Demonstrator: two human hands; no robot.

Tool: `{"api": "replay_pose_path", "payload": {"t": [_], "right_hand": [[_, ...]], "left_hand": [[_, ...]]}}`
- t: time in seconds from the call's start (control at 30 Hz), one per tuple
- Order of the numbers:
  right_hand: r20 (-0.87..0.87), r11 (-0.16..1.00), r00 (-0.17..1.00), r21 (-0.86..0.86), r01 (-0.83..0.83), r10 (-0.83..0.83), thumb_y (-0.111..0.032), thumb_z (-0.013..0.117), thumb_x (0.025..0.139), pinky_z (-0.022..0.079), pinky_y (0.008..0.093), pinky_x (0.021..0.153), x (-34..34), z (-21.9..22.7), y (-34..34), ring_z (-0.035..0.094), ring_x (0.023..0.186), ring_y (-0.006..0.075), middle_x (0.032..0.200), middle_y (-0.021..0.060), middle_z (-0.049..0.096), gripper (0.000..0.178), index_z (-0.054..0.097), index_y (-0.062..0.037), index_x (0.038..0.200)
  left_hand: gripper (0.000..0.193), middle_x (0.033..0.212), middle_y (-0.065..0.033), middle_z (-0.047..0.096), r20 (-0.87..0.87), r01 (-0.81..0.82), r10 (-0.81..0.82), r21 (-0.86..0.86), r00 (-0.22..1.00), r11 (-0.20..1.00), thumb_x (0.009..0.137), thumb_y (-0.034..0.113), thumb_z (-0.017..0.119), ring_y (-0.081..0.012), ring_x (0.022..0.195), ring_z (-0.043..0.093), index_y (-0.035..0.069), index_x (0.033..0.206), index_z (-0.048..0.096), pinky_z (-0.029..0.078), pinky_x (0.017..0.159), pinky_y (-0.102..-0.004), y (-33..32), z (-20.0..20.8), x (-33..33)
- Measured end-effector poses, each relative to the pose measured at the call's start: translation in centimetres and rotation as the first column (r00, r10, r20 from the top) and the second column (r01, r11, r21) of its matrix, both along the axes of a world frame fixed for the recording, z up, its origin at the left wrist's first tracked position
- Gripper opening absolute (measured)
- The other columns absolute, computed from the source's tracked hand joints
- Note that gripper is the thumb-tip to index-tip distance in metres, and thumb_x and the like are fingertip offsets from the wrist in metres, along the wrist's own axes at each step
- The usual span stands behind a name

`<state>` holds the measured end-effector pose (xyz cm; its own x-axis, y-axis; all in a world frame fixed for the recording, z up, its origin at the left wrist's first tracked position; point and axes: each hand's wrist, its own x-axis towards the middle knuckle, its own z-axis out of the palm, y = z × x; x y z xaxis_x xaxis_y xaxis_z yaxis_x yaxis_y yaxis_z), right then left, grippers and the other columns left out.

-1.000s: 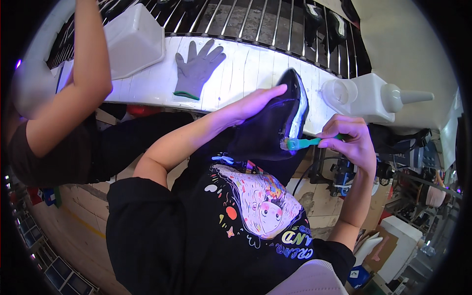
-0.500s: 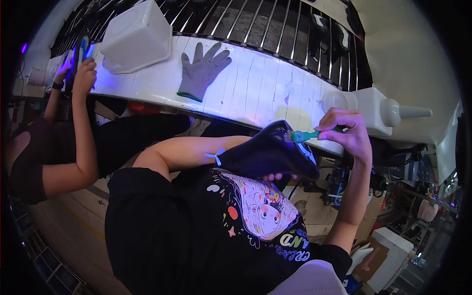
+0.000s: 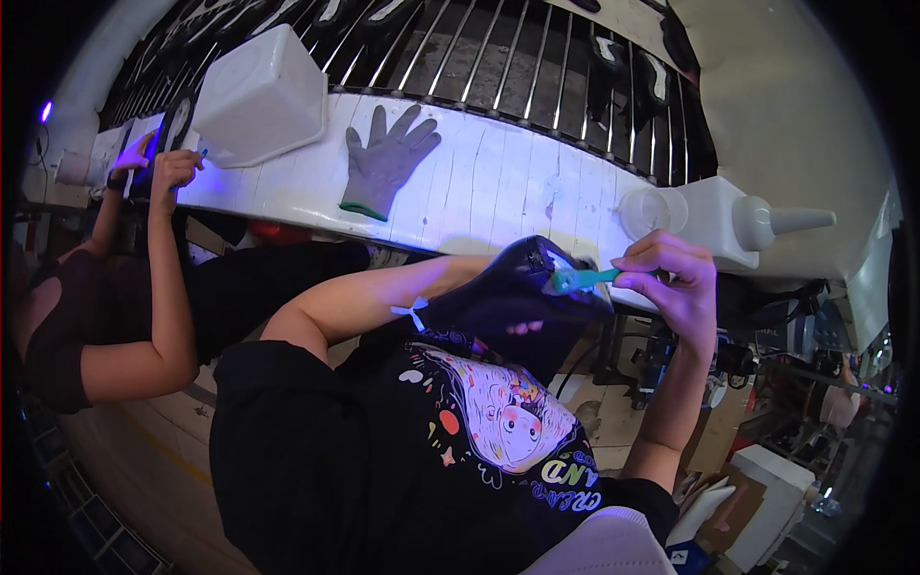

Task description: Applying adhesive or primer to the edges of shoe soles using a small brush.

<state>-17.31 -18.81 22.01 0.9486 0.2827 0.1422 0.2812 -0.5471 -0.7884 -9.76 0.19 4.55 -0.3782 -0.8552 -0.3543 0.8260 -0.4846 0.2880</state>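
Note:
A glossy black boot (image 3: pixel 489 297) lies across in front of my chest, its sole side turned toward the right. Wrapped beneath it is my left hand (image 3: pixel 525 328), mostly hidden, with only some fingertips showing at its lower edge. My right hand (image 3: pixel 671 273) pinches the handle of a teal brush (image 3: pixel 585 279). The brush head touches the boot's sole side, next to a pale strip; the far end of the boot is blurred. On the bench just beyond my right hand stands a round translucent cup (image 3: pixel 655 213).
A white bench (image 3: pixel 489 182) holds a grey glove (image 3: pixel 388 158), a white square container (image 3: pixel 261 101) and a white nozzle bottle (image 3: pixel 728 220). Behind runs a metal roller rack (image 3: pixel 479 57) carrying black shoes (image 3: pixel 655 81). At left, a co-worker's hands (image 3: pixel 172 171) handle a dark shoe.
The boot has tilted, and the brush has shifted slightly down and left against its sole side. The co-worker's near hand has lowered. The whole view has shifted a little.

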Motion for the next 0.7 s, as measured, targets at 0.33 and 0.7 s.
{"api": "replay_pose_path", "payload": {"t": [0.33,0.7], "right_hand": [[0.284,0.858,0.81,0.122,0.5,-0.513,-0.003,0.071,0.078,0.042,0.0215,0.057,1.5,-2.4,-0.9,0.055,0.064,0.0087,0.073,0.0038,0.063,0.009,0.068,0.002,0.085],[0.081,0.374,0.367,0.306,0.876,-0.927,-0.007,0.067,0.083,0.036,0.0237,0.056,-0.4,-18.5,-3.8,0.043,0.062,0.0086,0.081,0.002,0.063,0.014,0.067,0.0001,0.095]], "left_hand": [[0.072,0.103,-0.0189,0.065,0.976,-0.398,0.182,-0.215,-0.12,0.892,0.089,0.061,0.043,-0.0292,0.091,0.064,-0.003,0.121,0.052,0.048,0.084,-0.0381,-1.0,4.3,9.4],[0.142,0.148,-0.0303,0.01,0.644,-0.176,-0.224,0.139,-0.731,0.975,0.042,0.046,0.088,-0.0483,0.135,0.02,0.006,0.148,0.002,0.019,0.103,-0.0667,4.5,4.3,2.9]]}}
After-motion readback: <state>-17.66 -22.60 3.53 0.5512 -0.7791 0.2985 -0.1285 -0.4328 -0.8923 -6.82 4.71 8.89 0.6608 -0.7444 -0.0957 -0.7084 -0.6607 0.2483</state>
